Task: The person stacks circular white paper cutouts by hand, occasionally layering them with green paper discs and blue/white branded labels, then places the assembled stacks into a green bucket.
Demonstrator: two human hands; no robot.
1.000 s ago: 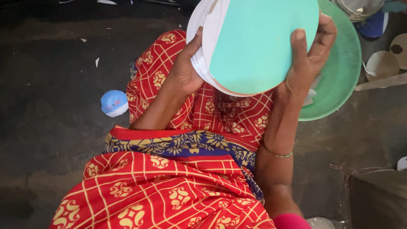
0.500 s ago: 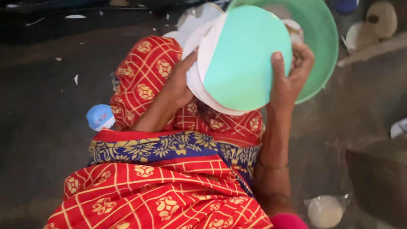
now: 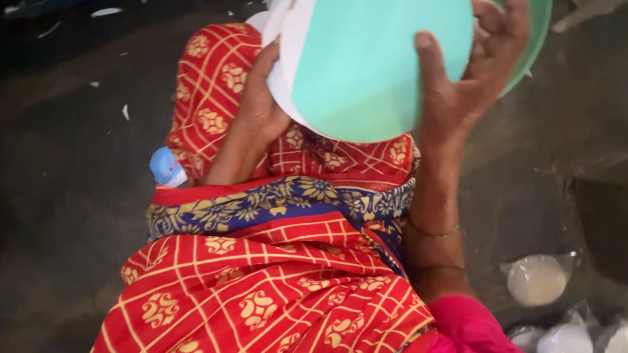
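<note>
- The person sits on the floor, lap covered by red patterned cloth, and holds a stack of round discs up over the knees.
- The top disc shows a pale green face; white edges of further discs fan out behind it on the left side.
- Right hand: closed on the right edge of the discs, thumb pressed flat on the green face, fingers curled round behind the rim. Grip looks firm.
- Left hand: set against the lower left edge of the discs, palm and fingers cupped behind the white layers. Most of its fingers are hidden by the stack, so how far they close cannot be told.
- Key relation: the discs lie between the two hands, tilted with the green face towards the camera. Being round, the stack has no long axis. The right hand sits higher and is more on the front face; the left supports from below and behind.
- A green basin lies just beyond the discs, partly hidden by them and by the right hand.
- Small bagged white items lie on the floor to the person's right, well apart from the hands.
- A blue-and-white bottle cap shows beside the left knee.
</note>
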